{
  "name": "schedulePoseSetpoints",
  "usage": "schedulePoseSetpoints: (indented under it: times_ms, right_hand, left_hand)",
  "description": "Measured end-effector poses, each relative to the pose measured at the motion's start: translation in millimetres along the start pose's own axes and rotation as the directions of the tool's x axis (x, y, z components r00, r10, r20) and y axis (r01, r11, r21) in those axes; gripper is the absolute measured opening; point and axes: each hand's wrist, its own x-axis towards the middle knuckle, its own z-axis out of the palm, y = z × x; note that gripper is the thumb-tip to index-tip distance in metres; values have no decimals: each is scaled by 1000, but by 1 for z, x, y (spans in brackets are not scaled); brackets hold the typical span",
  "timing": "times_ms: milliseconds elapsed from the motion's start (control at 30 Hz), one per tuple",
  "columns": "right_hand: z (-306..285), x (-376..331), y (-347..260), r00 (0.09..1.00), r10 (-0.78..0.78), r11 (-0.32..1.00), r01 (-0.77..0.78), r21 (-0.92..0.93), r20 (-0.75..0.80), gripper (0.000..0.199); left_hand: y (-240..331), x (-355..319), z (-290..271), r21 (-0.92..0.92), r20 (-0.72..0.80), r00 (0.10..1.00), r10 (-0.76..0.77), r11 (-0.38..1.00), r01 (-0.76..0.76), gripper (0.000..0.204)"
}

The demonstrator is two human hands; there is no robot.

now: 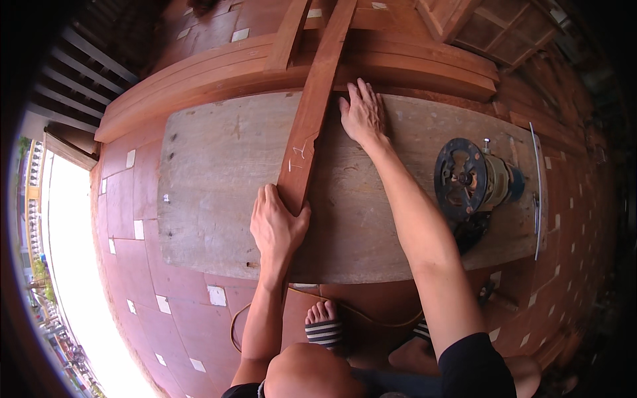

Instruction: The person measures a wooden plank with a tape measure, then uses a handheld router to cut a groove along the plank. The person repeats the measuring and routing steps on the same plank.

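Observation:
A long reddish-brown wooden plank [322, 96] with white chalk-like marks and a small notch in its right edge runs away from me across a worn wooden board [219, 179]. My left hand [275, 222] is closed round the plank near the board's front, thumb on its right side. Just right of the plank, my right hand [365, 116] rests by the board's far edge with fingers stretched out, holding nothing. Its fingertips point toward the thick wooden beams [192, 83] beyond. A router [481, 179] lies on its side at the board's right, its round black base facing left.
A shorter timber piece [288, 40] rests across the beams. Thin metal rod or strip [536, 192] lies along the board's right edge. A yellowish cord [371, 320] trails over the tiled floor [179, 245] near my feet. Panelled wooden frames [501, 26] stand at the far right.

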Motion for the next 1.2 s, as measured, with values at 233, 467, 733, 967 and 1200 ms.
schedulePoseSetpoints:
  times_ms: [233, 467, 733, 967, 1200]
  right_hand:
    - [-154, -143, -119, 985, 32, 940, 27, 340, -167, 38]
    - [-287, -235, -18, 614, 590, 772, -619, 144, -523, 34]
    - [-278, -287, 95, 416, 904, 402, -906, 131, 99, 40]
    - [-302, -260, 92, 252, 808, -153, -783, 603, 533, 38]
    - [-300, -231, 87, 592, 568, -341, -463, 818, 572, 38]
  left_hand:
    - [-17, -2, -10, 18, 4, 1000, -17, 1000, 17, 51]
    - [-23, 0, -6, -212, -116, 993, 39, 975, -63, 65]
    - [-22, 4, -1, -316, -61, 997, 45, 947, -62, 65]
    - [-21, -7, -4, -140, -38, 994, 104, 984, -108, 75]
    - [-17, 5, -6, -115, -24, 999, 39, 992, -41, 58]
